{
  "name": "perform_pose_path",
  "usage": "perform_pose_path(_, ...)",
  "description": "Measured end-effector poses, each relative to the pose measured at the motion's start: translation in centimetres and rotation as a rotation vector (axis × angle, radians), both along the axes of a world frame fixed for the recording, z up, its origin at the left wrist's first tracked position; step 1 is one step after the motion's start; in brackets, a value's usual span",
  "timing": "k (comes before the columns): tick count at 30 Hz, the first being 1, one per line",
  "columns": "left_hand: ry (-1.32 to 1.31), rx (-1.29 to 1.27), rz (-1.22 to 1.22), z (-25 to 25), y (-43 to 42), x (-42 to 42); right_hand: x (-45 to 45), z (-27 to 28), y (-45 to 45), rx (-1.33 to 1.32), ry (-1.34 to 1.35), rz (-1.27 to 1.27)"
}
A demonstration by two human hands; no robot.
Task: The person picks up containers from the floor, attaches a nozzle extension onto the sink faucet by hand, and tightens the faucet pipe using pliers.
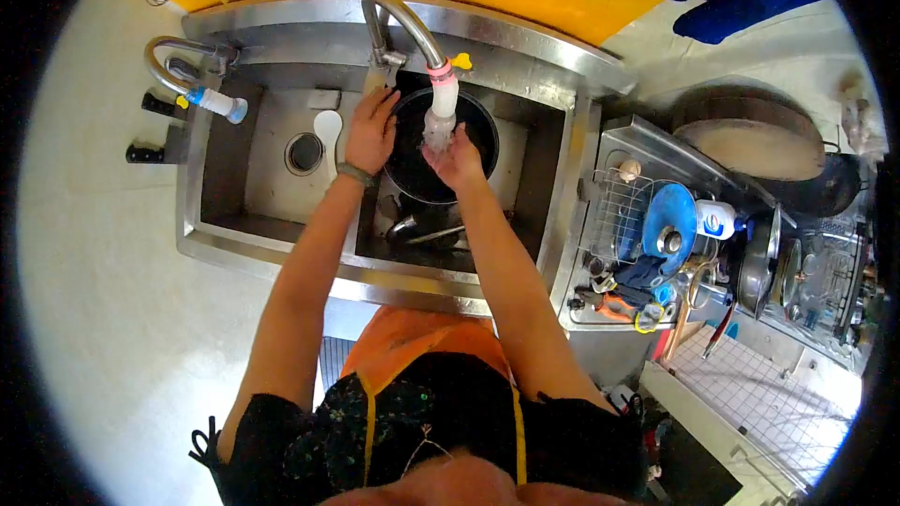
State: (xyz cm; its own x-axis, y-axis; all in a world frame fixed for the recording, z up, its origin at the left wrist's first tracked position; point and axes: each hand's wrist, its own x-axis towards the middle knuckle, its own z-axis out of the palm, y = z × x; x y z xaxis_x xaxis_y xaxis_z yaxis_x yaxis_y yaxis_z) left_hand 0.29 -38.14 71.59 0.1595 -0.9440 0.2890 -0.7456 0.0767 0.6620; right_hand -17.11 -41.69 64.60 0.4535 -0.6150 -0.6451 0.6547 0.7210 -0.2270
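Note:
My left hand [373, 131] lies stretched over the divider between the two sink basins, its fingers reaching to the base of the tap [412, 19] and holding nothing. Below the tap's white nozzle [444, 98], my right hand [457, 161] is cupped with the palm turned up, and what looks like water runs into it. Under both hands sits a round black pan [480, 136] in the right basin. A white spoon [327, 131] leans in the left basin, close to my left wrist. Metal utensils [434, 235] lie in front of the pan, partly hidden.
Another tap with a blue-ended nozzle [216, 103] hangs over the left basin. Black-handled knives [145, 155] stick out at the sink's left side. To the right are a wire rack [619, 211], a blue lid [669, 215], a white bottle [716, 219] and large pans [750, 136].

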Motion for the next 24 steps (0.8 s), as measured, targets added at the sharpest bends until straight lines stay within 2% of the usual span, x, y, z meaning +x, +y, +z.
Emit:
perform_pose_path(1,0.09,0.013,0.074,0.6,0.4,-1.0,0.3,-0.4,-0.1,-0.016,-0.029,-0.018)
perform_pose_path(4,0.928,0.195,0.079,-1.8,1.3,-3.6,1.7,-3.0,0.1,0.034,-0.062,-0.065)
perform_pose_path(7,1.463,0.093,0.121,-0.4,2.1,-6.8,2.7,-6.2,0.1,-0.091,-0.239,0.005)
perform_pose_path(8,1.536,0.006,0.106,1.4,2.1,-7.3,3.1,-3.3,0.4,-0.132,-0.143,0.014)
perform_pose_path(9,1.455,-0.004,0.033,3.0,1.8,-7.2,3.4,0.2,0.8,-0.168,-0.045,0.027)
perform_pose_path(11,1.295,-0.023,-0.11,5.2,1.2,-7.2,3.6,-2.9,0.4,-0.162,-0.011,0.018)
perform_pose_path(14,1.039,-0.017,-0.187,6.1,-0.9,-7.7,3.1,-2.5,0.3,-0.225,0.062,0.004)
perform_pose_path(17,1.018,0.163,-0.108,6.3,-2.4,-7.7,2.6,-0.4,0.6,-0.351,0.171,-0.025)
perform_pose_path(20,1.347,0.05,0.001,4.7,-3.4,-10.2,2.8,1.0,0.6,-0.496,0.289,-0.067)
perform_pose_path(21,1.403,-0.038,-0.032,4.4,-3.7,-10.9,2.8,1.6,0.6,-0.53,0.297,-0.083)
perform_pose_path(24,1.499,-0.249,-0.065,4.0,-4.8,-12.4,1.8,3.5,0.3,-0.537,0.131,-0.124)
